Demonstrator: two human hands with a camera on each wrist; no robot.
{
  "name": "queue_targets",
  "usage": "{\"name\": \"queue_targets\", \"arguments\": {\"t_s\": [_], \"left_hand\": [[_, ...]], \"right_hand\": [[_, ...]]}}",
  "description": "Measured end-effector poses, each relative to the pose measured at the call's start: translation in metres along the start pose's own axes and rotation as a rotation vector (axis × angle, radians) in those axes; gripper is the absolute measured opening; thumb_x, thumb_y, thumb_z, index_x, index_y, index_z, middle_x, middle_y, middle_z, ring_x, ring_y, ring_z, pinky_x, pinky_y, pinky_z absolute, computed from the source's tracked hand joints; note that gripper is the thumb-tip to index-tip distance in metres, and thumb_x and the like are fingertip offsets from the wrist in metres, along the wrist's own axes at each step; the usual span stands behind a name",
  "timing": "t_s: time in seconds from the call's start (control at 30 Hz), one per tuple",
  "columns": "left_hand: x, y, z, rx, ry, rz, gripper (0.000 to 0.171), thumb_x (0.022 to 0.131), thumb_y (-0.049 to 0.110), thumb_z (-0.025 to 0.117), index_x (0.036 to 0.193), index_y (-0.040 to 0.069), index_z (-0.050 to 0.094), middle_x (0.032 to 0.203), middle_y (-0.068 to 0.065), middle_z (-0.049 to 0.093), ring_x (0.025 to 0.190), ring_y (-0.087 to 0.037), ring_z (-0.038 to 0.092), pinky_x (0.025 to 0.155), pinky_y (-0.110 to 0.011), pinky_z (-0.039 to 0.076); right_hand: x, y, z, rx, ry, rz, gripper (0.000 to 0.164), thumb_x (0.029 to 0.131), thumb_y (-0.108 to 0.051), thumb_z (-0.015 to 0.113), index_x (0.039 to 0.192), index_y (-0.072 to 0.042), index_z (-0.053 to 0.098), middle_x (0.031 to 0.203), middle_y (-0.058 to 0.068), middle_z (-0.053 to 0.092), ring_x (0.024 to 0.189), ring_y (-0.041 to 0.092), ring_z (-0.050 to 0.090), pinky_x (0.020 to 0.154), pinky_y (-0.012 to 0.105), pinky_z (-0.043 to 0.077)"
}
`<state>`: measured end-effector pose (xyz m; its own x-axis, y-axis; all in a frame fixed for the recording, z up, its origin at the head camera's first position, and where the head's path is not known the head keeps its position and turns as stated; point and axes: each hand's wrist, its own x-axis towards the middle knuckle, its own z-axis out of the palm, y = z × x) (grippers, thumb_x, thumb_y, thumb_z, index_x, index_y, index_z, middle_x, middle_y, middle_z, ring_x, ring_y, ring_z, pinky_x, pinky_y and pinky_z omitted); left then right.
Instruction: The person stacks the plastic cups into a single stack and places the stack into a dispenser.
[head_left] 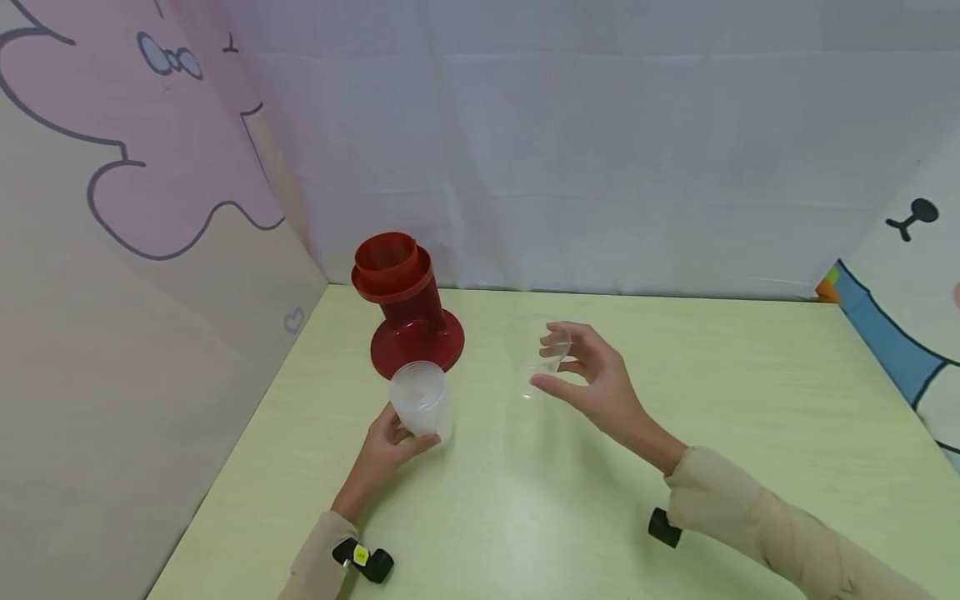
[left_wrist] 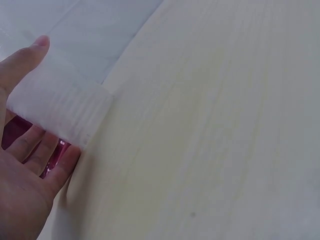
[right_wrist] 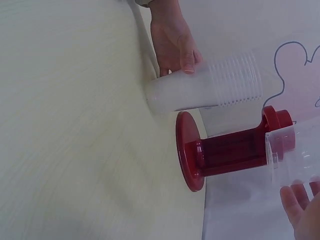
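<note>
My left hand grips a stack of nested clear plastic cups low on its side, with the mouths upward. The thumb lies across one side of the stack in the left wrist view, the fingers on the other. In my right hand is a single clear plastic cup, pinched between thumb and fingers above the table. Behind the stack stands a red cup holder with a round base and an open ring top. The right wrist view shows the single cup overlapping the holder's top; the two look apart in the head view.
The pale yellow-green table meets a white cloth backdrop at its far edge. A wall panel with a pink cartoon drawing rises on the left, and another printed panel on the right.
</note>
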<state>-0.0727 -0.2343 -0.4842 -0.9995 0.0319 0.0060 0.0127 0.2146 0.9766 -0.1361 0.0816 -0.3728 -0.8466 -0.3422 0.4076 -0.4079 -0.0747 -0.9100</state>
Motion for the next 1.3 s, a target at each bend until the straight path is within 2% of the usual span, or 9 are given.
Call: {"name": "queue_targets", "arguments": {"t_s": [0.2,0.33,0.4,0.63,0.97,1.2,1.3], "left_hand": [[0.001,-0.002,0.0,-0.007,0.006,0.013,0.071,0.077,0.019,0.079,0.137,0.024,0.041,0.132,-0.002,0.051,0.113,-0.024,0.056,0.09,-0.03,0.05],[0.002,-0.002,0.0,-0.004,0.001,0.015,0.071,0.078,0.018,0.079,0.137,0.023,0.04,0.132,-0.003,0.05,0.114,-0.024,0.055,0.091,-0.029,0.049],[0.002,-0.002,0.001,0.0,0.002,0.009,0.071,0.078,0.019,0.079,0.137,0.024,0.04,0.132,-0.002,0.05,0.115,-0.024,0.055,0.091,-0.03,0.049],[-0.006,0.032,0.004,-0.002,-0.014,-0.028,0.071,0.08,0.014,0.077,0.14,0.014,0.038,0.134,-0.007,0.049,0.117,-0.027,0.053,0.092,-0.029,0.048],[-0.006,0.031,0.003,0.011,-0.017,-0.026,0.071,0.08,0.013,0.076,0.14,0.011,0.037,0.134,-0.009,0.049,0.117,-0.027,0.053,0.094,-0.03,0.047],[0.001,0.006,0.001,0.017,0.003,-0.054,0.074,0.079,0.019,0.078,0.14,0.021,0.037,0.136,-0.004,0.048,0.119,-0.025,0.051,0.096,-0.034,0.046],[0.001,0.003,0.001,0.029,0.011,-0.047,0.073,0.078,0.023,0.079,0.139,0.024,0.038,0.135,-0.001,0.049,0.118,-0.024,0.053,0.096,-0.036,0.047]], "right_hand": [[0.01,-0.004,0.013,0.011,-0.015,0.001,0.059,0.078,0.003,0.074,0.131,-0.009,0.05,0.116,0.015,0.057,0.106,0.032,0.057,0.088,0.029,0.05],[0.017,-0.005,0.022,0.031,-0.029,0.008,0.058,0.079,0.002,0.074,0.13,-0.01,0.05,0.117,0.015,0.057,0.108,0.038,0.055,0.09,0.035,0.05],[0.021,-0.005,0.027,0.033,-0.034,0.016,0.058,0.079,0.001,0.074,0.131,-0.01,0.051,0.117,0.012,0.057,0.108,0.037,0.056,0.091,0.038,0.05],[0.031,-0.01,0.046,0.049,-0.048,0.015,0.058,0.078,-0.002,0.076,0.13,-0.012,0.052,0.114,0.008,0.058,0.105,0.025,0.059,0.089,0.036,0.051],[0.041,-0.025,0.066,0.118,-0.095,0.021,0.061,0.076,0.006,0.075,0.131,-0.007,0.05,0.111,0.014,0.058,0.102,0.024,0.061,0.088,0.039,0.052],[0.044,-0.046,0.075,0.091,-0.132,0.018,0.061,0.077,0.007,0.073,0.131,-0.001,0.046,0.114,0.02,0.058,0.103,0.027,0.06,0.089,0.043,0.051],[0.044,-0.049,0.078,0.092,-0.141,0.017,0.06,0.077,0.008,0.072,0.131,0.0,0.046,0.115,0.021,0.058,0.104,0.029,0.059,0.088,0.044,0.051]]}}
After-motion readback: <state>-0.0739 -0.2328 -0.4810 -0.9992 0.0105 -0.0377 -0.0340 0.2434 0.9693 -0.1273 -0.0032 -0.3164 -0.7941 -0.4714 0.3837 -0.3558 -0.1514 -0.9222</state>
